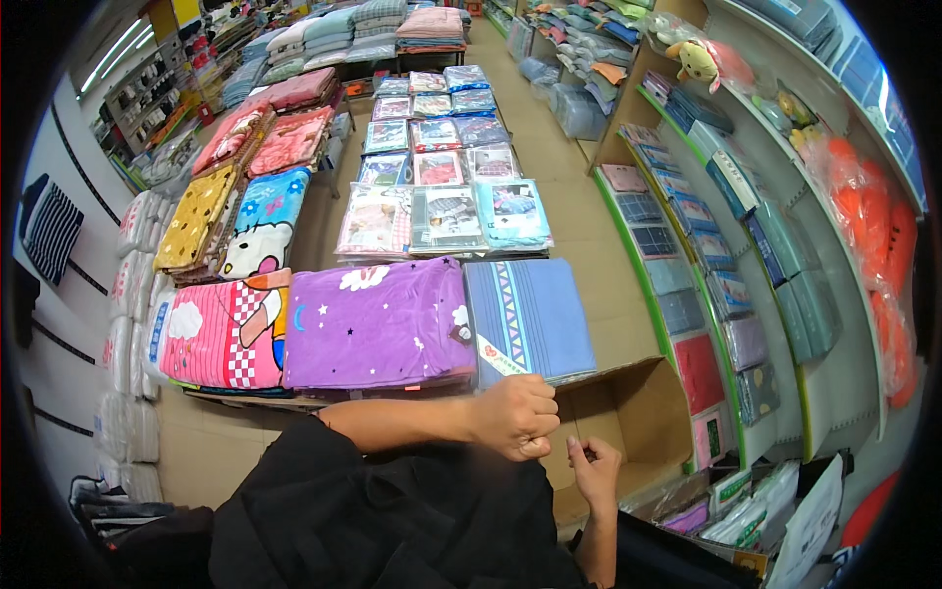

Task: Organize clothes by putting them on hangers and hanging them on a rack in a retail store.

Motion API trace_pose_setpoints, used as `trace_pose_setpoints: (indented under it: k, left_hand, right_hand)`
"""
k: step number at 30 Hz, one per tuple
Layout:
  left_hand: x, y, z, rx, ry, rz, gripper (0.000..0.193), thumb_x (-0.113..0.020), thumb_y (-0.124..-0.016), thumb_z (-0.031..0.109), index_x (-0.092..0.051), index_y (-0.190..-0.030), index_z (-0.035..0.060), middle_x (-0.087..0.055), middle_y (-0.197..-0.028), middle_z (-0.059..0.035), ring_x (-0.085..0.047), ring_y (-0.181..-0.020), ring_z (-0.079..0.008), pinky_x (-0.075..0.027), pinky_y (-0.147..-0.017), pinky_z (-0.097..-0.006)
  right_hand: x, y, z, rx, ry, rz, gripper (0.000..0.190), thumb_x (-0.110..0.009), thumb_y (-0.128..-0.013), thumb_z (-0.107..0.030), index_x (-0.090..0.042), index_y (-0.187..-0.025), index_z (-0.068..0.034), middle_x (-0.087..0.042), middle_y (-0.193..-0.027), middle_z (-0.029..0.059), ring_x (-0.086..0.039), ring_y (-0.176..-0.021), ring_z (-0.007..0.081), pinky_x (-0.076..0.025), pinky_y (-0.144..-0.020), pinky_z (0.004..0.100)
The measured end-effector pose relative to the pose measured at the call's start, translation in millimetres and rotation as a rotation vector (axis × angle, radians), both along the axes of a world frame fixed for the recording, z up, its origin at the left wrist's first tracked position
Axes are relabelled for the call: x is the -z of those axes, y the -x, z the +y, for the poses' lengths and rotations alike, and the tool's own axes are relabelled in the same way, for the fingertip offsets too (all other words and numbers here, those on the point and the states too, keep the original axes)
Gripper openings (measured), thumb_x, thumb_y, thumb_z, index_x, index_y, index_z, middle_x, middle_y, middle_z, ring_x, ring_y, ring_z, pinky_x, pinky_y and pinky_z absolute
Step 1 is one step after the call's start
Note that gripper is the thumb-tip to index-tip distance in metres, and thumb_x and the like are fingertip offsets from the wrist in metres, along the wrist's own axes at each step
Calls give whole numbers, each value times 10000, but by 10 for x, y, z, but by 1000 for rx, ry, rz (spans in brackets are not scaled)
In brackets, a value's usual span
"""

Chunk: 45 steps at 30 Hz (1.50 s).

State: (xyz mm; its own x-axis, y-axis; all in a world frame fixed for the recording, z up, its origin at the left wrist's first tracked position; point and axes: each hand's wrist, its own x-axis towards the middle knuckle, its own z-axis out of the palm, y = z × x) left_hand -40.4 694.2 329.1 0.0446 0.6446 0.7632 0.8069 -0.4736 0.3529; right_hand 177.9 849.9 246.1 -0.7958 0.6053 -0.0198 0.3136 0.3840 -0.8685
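My left hand [515, 417] is curled into a fist in front of my body, above the near edge of a folded blue blanket [552, 316] with a triangle-patterned stripe. Nothing shows in that fist. My right hand [596, 469] is lower and to its right, over an open cardboard box [655, 412]. Its fingers are curled in with the thumb against them, and no object is visible there. Left of the blue blanket lies a purple folded blanket [383, 324] with stars and clouds. Beside that is a pink cartoon-print blanket [221, 331].
Packaged bedding sets [449, 213] lie in rows on a low stand ahead. More folded blankets [272, 213] are piled at the left. Shelving [824, 397] with packaged textiles runs along the right. Bagged goods [129, 324] are stacked by the left wall, and flat packets [743, 515] stand at lower right.
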Motion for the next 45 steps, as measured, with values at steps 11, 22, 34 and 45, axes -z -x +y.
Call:
trace_pose_setpoints:
  k: [11, 22, 34, 45]
  left_hand:
    - [-137, -54, -83, -32, -41, -160, 158, -642, -732, 144, -612, -855, 50, -642, -950, -115, -639, -808, -301, -508, -686, -413]
    - [123, -12, -144, -31, 35, -9, 209, -657, -696, 157, -466, -633, 98, -455, -672, -54, -511, -619, -276, -410, -557, -408]
    - [524, -91, -139, 19, 392, -12, 297, -672, -778, 277, -524, -663, 46, -517, -663, -111, -594, -702, -344, -474, -643, -473]
    - [479, -210, -124, 37, 586, 15, 431, -751, -789, 354, -520, -992, 51, -570, -925, -140, -640, -841, -367, -507, -698, -476]
  right_hand:
    - [90, 22, -51, 11, 33, 14, 288, -775, -911, -175, -667, -756, 42, -599, -614, 96, -541, -550, 133, -430, -537, 318]
    - [97, 69, -61, -10, 3, -24, 320, -777, -923, -176, -639, -736, 44, -569, -608, 69, -523, -567, 96, -423, -534, 299]
    - [-265, 136, -179, -165, 349, 44, 265, -690, -1003, -171, -705, -838, 35, -717, -802, 95, -673, -665, 125, -505, -620, 269]
    - [-386, 224, -415, -462, 432, 157, 190, -827, -838, 9, -711, -987, 31, -692, -1019, 83, -676, -931, 154, -548, -837, 286]
